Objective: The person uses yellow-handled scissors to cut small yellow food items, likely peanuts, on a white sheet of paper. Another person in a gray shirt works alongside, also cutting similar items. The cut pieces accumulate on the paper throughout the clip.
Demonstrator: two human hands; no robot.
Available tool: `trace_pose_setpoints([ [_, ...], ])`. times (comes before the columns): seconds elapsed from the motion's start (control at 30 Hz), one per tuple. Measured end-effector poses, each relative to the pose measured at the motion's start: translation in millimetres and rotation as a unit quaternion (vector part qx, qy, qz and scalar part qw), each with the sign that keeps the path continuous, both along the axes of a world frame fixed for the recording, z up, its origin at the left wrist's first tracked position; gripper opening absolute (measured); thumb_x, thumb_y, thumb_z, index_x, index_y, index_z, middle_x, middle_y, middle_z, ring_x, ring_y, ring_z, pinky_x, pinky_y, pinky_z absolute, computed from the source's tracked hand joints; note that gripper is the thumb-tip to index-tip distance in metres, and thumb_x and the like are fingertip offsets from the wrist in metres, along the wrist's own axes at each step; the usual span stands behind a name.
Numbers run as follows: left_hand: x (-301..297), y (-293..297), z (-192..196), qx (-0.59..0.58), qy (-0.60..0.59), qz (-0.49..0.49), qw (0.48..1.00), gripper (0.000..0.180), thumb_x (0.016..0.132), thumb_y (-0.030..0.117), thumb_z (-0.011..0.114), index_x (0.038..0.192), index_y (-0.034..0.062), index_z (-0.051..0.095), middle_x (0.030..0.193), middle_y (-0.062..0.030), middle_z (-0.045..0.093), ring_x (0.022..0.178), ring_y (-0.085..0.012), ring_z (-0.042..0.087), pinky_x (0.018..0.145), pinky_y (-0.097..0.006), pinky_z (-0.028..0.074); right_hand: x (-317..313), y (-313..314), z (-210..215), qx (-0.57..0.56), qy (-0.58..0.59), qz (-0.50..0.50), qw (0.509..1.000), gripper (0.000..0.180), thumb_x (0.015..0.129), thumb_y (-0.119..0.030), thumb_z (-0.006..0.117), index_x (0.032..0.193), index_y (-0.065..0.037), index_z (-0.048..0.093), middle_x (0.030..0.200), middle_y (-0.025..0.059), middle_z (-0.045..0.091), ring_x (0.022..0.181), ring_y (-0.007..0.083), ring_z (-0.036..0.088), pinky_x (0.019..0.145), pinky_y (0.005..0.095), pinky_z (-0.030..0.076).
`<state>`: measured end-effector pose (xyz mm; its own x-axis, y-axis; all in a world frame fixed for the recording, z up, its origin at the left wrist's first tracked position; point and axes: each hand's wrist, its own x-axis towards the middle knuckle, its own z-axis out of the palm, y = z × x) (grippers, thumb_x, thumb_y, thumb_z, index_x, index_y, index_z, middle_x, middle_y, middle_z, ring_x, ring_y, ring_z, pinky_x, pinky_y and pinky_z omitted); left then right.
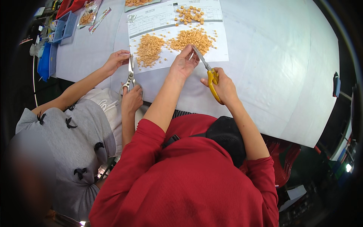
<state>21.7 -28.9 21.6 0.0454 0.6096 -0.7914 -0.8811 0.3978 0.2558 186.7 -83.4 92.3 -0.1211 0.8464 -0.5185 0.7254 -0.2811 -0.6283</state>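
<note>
Two piles (pixel 172 43) lie side by side on the sheet (pixel 219 53).

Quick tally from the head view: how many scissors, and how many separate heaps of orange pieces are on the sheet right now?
Yellow-handled scissors, in the right hand: 1
Grey-handled scissors, held by the co-worker: 1
Heaps of orange pieces: 3, left heap, middle heap, top heap
Total: 5

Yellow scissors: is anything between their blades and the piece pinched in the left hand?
Nothing visible. The yellow scissors in the right hand reach with their blade tips right up to the left hand. The pinched piece itself is too small to make out.
</note>
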Motion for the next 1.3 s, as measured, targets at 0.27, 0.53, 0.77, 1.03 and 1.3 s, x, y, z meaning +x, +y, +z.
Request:
trace_pose_setpoints([
  [0.27,0,-2,10,0.004,0.004,-0.002,1.000,0.026,0.087,0.014,0.067,0.112,0.0146,0.059,0.109,0.0002,0.057,0.101,-0.0196,0.052,0.090,-0.037,0.045,-8,6,15,-0.028,0.027,-0.010,0.999,0.070,0.077,-0.054,0.070,0.115,0.001,0.051,0.094,0.0217,0.067,0.090,0.0362,0.065,0.076,0.0427,0.050],
  [0.53,1,26,18,0.054,0.070,-0.063,0.994,0.019,0.086,0.012,0.068,0.104,0.0136,0.060,0.099,0.0009,0.062,0.093,-0.0138,0.055,0.081,-0.033,0.046,1,38,20,-0.031,0.032,-0.023,0.999,0.070,0.076,-0.053,0.071,0.115,0.002,0.052,0.090,0.0227,0.067,0.087,0.0372,0.065,0.074,0.0427,0.051],
  [0.77,2,90,5,0.092,0.464,-0.153,0.867,0.015,0.085,0.017,0.068,0.098,0.0083,0.068,0.091,-0.0008,0.067,0.078,-0.0124,0.060,0.069,-0.028,0.048,20,76,5,-0.063,0.026,-0.060,0.996,0.060,0.075,-0.047,0.075,0.109,0.000,0.057,0.082,0.0184,0.065,0.072,0.0261,0.063,0.065,0.0362,0.050],
  [1.03,16,195,-17,0.117,0.819,-0.256,0.499,0.013,0.077,0.021,0.072,0.084,0.0109,0.068,0.088,-0.0048,0.067,0.085,-0.0236,0.059,0.070,-0.040,0.049,51,117,-14,-0.074,0.042,-0.076,0.994,0.065,0.077,-0.050,0.072,0.114,0.001,0.053,0.090,0.0216,0.067,0.086,0.0362,0.065,0.074,0.0421,0.051],
  [1.3,33,207,-18,0.116,0.796,-0.290,0.519,0.015,0.077,0.022,0.072,0.086,0.0124,0.066,0.086,-0.0046,0.066,0.087,-0.0252,0.060,0.071,-0.041,0.049,69,127,-15,-0.075,0.049,-0.063,0.994,0.064,0.078,-0.050,0.071,0.114,0.000,0.053,0.091,0.0228,0.067,0.088,0.0374,0.065,0.075,0.0426,0.051],
])
